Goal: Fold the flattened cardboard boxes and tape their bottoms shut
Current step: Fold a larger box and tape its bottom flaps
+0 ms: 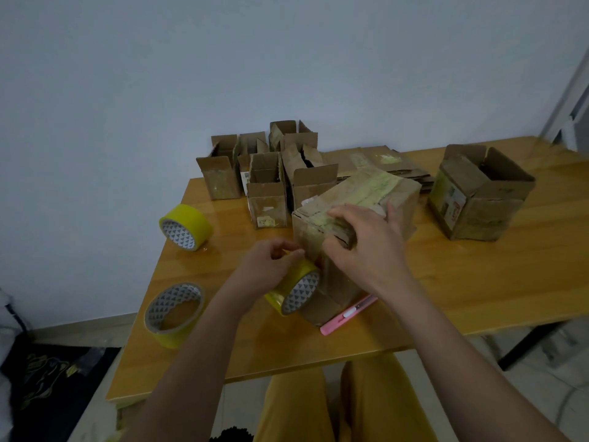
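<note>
A worn brown cardboard box (360, 199) lies tipped on its side near the middle of the glossy wooden table (478, 275), its closed bottom flaps streaked with pale yellowish tape. The right hand (366, 247) rests over the box's near edge, fingers curled down onto the creased flaps and pressing them. The left hand (271, 266) grips a round roll of yellow tape (294, 288), fingertips pinching at its top edge just beside the box; the roll's inner core shows a grey triangle print. A slim pink utility knife (347, 314) lies flat against the box's near corner. Two more yellow tape rolls (186, 226) (173, 314) sit to the left. Small upright boxes (264, 186) with open flaps cluster behind, a larger open box (478, 193) stands at the right, and flattened cardboard (382, 162) is stacked at the back.
</note>
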Available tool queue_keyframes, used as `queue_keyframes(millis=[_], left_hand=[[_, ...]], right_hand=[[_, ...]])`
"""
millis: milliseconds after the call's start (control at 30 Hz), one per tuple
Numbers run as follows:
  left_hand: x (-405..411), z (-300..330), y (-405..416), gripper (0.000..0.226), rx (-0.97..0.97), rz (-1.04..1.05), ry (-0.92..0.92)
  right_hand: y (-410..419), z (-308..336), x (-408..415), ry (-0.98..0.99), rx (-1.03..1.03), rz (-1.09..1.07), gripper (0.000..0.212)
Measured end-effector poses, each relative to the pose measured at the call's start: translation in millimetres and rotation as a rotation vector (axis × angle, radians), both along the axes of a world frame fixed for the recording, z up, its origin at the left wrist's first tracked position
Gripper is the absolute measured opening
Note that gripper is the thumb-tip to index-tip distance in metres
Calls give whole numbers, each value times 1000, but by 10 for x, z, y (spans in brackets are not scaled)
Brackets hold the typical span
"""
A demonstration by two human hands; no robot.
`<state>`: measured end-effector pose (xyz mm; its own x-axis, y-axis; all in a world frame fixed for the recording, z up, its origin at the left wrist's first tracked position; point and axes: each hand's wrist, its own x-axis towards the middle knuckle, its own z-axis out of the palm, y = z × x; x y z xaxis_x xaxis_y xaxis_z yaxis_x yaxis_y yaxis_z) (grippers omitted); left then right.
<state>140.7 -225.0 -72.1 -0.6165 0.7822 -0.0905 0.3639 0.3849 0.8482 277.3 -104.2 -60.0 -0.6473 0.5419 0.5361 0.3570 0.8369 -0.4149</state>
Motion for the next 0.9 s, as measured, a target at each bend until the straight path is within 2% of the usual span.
queue_keyframes(millis=[100, 200, 367, 467, 600, 667, 700, 767, 833, 867, 900], left_hand=[[-8, -25, 59, 17, 2, 15, -42], [-4, -11, 110, 21, -19, 11, -116], [-59, -43, 128, 26, 26, 37, -217], [-55, -56, 110, 22, 37, 40, -266], [-3, -17, 91, 16, 67, 36, -265], [21, -13, 97, 13, 90, 56, -265], [32, -18, 99, 11, 98, 75, -258], [43, -36, 104, 10, 98, 113, -249], [53, -46, 113, 13, 97, 140, -261], [57, -45, 116, 12, 100, 151, -265], [57, -42, 119, 11, 104, 161, -264]], right_hand=[[3, -48, -102, 15, 39, -99, 44], [37, -108, -143, 1, 67, -102, 30], [53, -89, -164, -33, 74, -134, 28], [57, -95, -166, -6, 46, -95, 27], [85, -17, -104, -92, 21, -12, 47], [127, 49, -2, -108, -98, 80, 63], [145, 82, 75, -48, -215, 142, 65], [173, 103, 276, 258, -384, 185, 44], [197, 10, 503, 531, -339, 50, 22], [208, -75, 600, 560, -320, -35, 24], [231, -186, 671, 506, -324, -95, 29]])
